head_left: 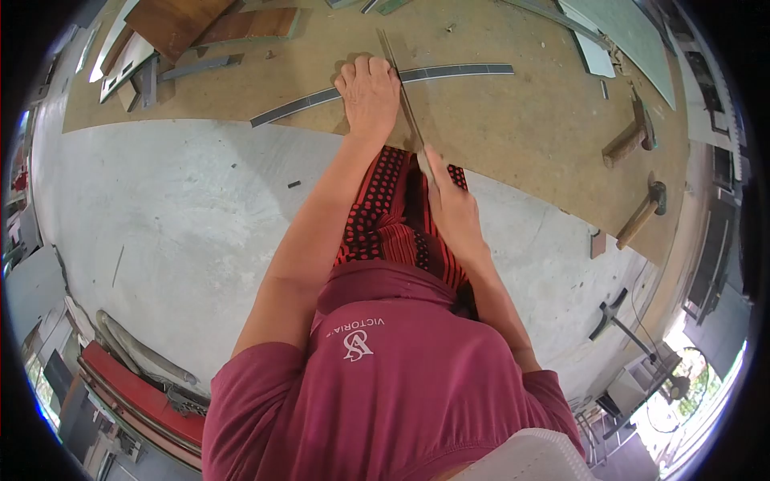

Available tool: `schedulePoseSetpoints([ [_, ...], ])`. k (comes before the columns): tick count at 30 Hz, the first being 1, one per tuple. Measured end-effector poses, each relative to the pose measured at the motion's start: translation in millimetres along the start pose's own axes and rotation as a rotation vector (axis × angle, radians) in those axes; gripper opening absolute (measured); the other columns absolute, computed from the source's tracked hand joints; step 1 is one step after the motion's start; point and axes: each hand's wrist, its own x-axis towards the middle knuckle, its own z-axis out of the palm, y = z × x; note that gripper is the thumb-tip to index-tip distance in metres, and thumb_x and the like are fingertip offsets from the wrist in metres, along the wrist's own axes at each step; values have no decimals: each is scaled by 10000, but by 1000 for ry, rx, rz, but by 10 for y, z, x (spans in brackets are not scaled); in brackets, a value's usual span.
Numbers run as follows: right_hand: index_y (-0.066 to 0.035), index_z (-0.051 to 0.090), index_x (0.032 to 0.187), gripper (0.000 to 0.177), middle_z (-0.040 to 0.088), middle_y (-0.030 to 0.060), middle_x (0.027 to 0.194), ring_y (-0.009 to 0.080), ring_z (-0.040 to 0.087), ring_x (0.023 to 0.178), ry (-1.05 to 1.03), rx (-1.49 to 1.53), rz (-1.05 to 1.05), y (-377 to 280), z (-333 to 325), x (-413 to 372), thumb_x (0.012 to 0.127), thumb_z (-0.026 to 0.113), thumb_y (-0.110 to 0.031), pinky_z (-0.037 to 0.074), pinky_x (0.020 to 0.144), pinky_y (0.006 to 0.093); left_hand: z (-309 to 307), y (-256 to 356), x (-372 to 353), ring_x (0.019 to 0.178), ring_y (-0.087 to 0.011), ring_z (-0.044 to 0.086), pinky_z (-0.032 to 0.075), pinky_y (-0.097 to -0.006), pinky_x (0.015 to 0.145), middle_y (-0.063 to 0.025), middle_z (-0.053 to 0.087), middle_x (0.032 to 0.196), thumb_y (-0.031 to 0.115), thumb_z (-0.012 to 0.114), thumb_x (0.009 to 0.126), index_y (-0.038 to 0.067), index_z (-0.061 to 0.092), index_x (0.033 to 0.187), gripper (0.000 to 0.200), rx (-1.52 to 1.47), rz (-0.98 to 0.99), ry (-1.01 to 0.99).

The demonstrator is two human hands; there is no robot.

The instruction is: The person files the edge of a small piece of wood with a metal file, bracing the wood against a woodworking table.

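Observation:
A long, narrow dark strip (457, 71) lies across the brown board surface. My left hand (370, 90) presses down on its middle, with the fingers bent together over it. My right hand (451, 200) is wrapped round the handle of a saw (411, 115), whose thin blade points away from me. The blade crosses the strip just right of my left hand. Whether its edge has cut into the strip cannot be made out.
Brown wooden pieces (249, 26) and grey offcuts lie at the back left. Two hammers, one (628, 144) behind the other (643, 215), rest on the right. A pale green panel (634, 40) is at the back right. A small dark offcut (294, 184) lies on the floor.

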Motion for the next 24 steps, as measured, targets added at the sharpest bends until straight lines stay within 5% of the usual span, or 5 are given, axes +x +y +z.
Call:
schedulePoseSetpoints([
  [5,-243,375,1422,527,576,206,601,386,598,559,110,-10,-97,-31,55,164,924,495,-116,451,526,495,-12,4,1,892,-323,502,366,-464,785,-91,548,914,127,641,792,109,521,896,160,-26,-6,-3],
  [7,-247,381,1419,526,573,199,595,382,597,550,-37,-42,58,10,-8,-113,923,494,-115,448,512,500,-3,15,19,891,-324,501,365,-464,786,-91,548,915,126,639,794,108,521,895,156,-24,-17,-9],
  [11,-251,387,1415,516,570,193,589,368,602,547,6,99,51,32,-32,-502,926,490,-124,445,507,499,-3,-11,-12,893,-329,501,365,-469,787,-95,549,920,131,629,804,104,523,893,141,-26,-9,-21],
  [20,-251,365,1421,549,578,192,599,372,597,539,37,-78,-30,-36,-32,145,910,510,-113,468,513,502,27,-26,19,902,-332,500,369,-476,784,-101,550,921,155,628,814,100,525,900,145,-14,-34,-19],
  [24,-254,364,1424,556,583,190,600,368,601,542,2,-87,-32,52,-6,-194,907,515,-115,472,522,495,24,7,35,900,-332,501,370,-475,785,-101,549,923,148,630,813,100,524,902,147,21,-66,-35],
])
